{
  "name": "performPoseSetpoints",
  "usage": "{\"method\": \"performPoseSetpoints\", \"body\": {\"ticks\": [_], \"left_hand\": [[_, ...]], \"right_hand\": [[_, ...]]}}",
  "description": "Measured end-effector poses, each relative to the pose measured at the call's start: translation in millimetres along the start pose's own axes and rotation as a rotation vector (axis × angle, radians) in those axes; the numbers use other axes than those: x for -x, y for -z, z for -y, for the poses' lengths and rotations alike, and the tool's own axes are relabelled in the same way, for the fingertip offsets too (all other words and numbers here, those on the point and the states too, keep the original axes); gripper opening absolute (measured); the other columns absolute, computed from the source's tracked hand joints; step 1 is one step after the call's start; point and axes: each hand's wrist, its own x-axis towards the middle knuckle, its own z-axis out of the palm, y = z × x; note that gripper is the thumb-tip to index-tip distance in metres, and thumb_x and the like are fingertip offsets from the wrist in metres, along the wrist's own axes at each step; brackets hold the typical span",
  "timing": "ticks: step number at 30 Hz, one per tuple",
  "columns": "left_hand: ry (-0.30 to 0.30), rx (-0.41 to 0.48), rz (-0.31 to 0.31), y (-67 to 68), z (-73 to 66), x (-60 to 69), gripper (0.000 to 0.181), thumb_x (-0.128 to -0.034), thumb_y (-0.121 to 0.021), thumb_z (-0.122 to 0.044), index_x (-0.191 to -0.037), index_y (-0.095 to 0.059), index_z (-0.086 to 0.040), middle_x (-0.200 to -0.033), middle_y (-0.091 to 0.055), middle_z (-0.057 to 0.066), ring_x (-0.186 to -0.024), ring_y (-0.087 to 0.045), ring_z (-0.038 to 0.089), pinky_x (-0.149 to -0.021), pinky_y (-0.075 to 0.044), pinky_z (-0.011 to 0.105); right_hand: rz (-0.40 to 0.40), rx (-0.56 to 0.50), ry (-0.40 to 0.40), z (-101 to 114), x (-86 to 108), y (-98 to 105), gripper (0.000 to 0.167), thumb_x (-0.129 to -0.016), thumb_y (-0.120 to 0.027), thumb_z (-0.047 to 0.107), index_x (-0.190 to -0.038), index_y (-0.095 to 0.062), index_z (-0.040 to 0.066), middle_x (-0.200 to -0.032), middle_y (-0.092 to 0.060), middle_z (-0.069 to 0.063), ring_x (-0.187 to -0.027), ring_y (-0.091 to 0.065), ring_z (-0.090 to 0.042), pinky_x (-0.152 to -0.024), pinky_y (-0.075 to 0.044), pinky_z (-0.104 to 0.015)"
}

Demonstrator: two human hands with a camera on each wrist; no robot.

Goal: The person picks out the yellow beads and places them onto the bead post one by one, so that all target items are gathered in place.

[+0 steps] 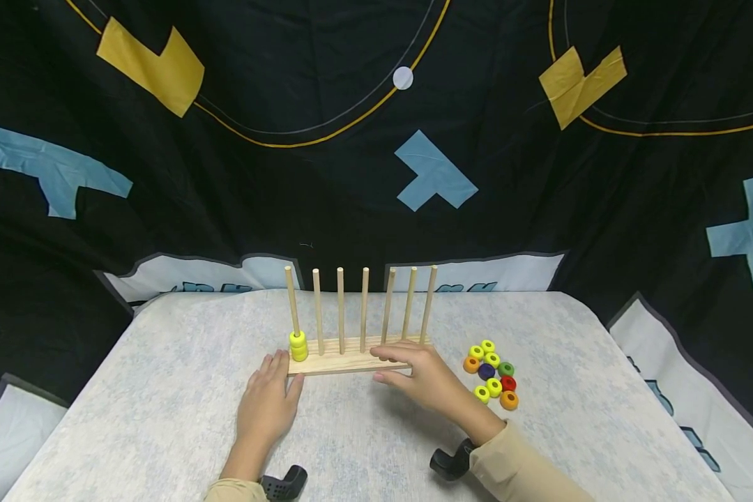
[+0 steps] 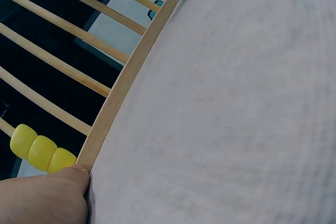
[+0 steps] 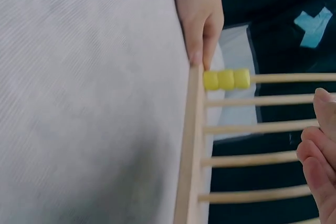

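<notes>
A wooden peg rack (image 1: 332,363) with a row of several upright pegs stands on the table. Three yellow beads (image 2: 42,152) are stacked at the bottom of its leftmost peg. My left hand (image 1: 265,404) grips the rack's left end, thumb at the front corner and fingers along the side. In the right wrist view, that left hand (image 3: 202,14) also shows at the end of the base. My right hand (image 1: 423,376) hovers in front of the rack's right half. Its thumb and fingers are apart, and nothing shows between them.
Right of the rack lies a cluster of loose beads (image 1: 492,360) in yellow, orange, green, red and dark blue. The pale table (image 1: 163,404) ends at a black cloth backdrop (image 1: 326,202) behind the rack. A black band sits on each wrist.
</notes>
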Motion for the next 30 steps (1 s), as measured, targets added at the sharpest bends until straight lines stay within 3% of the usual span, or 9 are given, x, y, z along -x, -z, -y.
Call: {"method": "performPoseSetpoints", "body": {"ticks": [10, 20, 30], "left_hand": [[0.007, -0.004, 0.006, -0.4, -0.4, -0.6, 0.066, -0.1044, -0.045, -0.037, -0.153, -0.029, 0.004, -0.16, -0.028, 0.022, -0.152, -0.02, 0.039, -0.125, -0.014, 0.054], [0.008, -0.005, 0.007, -0.7, 0.1, -0.4, 0.066, -0.1042, -0.046, -0.036, -0.153, -0.029, 0.005, -0.16, -0.028, 0.023, -0.152, -0.02, 0.04, -0.125, -0.015, 0.055], [-0.002, -0.002, 0.0, -1.5, 1.1, -1.0, 0.065, -0.1039, -0.047, -0.036, -0.152, -0.03, 0.005, -0.16, -0.03, 0.023, -0.151, -0.021, 0.04, -0.124, -0.017, 0.055]], "right_hand": [[-0.037, 0.051, -0.131, -30, 20.5, 13, 0.036, -0.088, -0.076, 0.027, -0.122, -0.072, 0.016, -0.124, -0.071, 0.003, -0.109, -0.068, -0.013, -0.093, -0.058, -0.036], [-0.133, 0.1, -0.201, -65, 38.4, 35, 0.038, -0.084, -0.079, 0.02, -0.12, -0.072, 0.008, -0.117, -0.074, -0.004, -0.103, -0.07, -0.02, -0.085, -0.059, -0.04], [-0.155, 0.132, -0.412, -101, 51.5, 70, 0.037, -0.094, -0.069, 0.022, -0.129, -0.066, 0.009, -0.126, -0.07, -0.009, -0.11, -0.066, -0.026, -0.095, -0.056, -0.048]]}}
